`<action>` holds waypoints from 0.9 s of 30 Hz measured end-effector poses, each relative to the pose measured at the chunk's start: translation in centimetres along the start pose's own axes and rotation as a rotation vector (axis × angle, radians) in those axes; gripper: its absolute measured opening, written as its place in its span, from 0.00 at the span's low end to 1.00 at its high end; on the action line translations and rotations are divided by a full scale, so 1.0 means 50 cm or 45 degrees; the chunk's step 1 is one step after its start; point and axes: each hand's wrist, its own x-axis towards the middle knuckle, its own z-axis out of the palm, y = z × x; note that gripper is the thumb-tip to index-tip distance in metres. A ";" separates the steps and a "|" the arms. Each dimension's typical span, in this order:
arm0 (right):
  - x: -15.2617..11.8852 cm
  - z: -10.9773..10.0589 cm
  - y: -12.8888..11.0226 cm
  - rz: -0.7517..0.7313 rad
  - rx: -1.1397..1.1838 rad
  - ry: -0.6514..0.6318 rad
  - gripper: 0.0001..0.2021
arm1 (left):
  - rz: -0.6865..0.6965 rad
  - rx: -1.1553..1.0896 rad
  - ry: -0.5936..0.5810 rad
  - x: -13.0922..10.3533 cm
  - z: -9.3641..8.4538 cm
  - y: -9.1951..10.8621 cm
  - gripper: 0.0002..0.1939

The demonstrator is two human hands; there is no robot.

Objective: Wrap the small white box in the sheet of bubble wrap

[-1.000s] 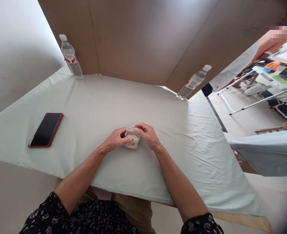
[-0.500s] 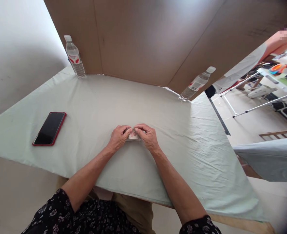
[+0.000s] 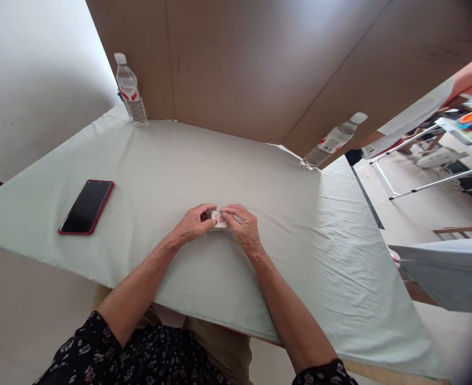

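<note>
Near the front middle of the table lies a small white pack with red print (image 3: pixel 219 218), low and block-shaped. Its exact kind is too small to make out, and my fingers cover both ends of it. My left hand (image 3: pixel 195 222) grips its left side, thumb in front and fingers curled behind. On the other side my right hand (image 3: pixel 242 224) pinches the upper right edge between thumb and fingers. The two hands are close together, with the pack between their fingertips.
A phone in a red case (image 3: pixel 86 207) lies at the left. Water bottles stand at the back left (image 3: pixel 130 93) and back right (image 3: pixel 332 143) against a cardboard screen (image 3: pixel 236 69). A pale green cloth (image 3: pixel 172 166) covers the table. Beyond it is a metal-legged table (image 3: pixel 456 128).
The view has shifted slightly. My left fingers have moved a little apart from the right ones at the top, and the pack's printed face looks different. Both hands stay at the pack.
</note>
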 end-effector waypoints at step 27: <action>-0.070 -0.059 0.047 0.054 -0.102 0.183 0.09 | 0.184 0.350 0.094 -0.002 0.005 -0.032 0.41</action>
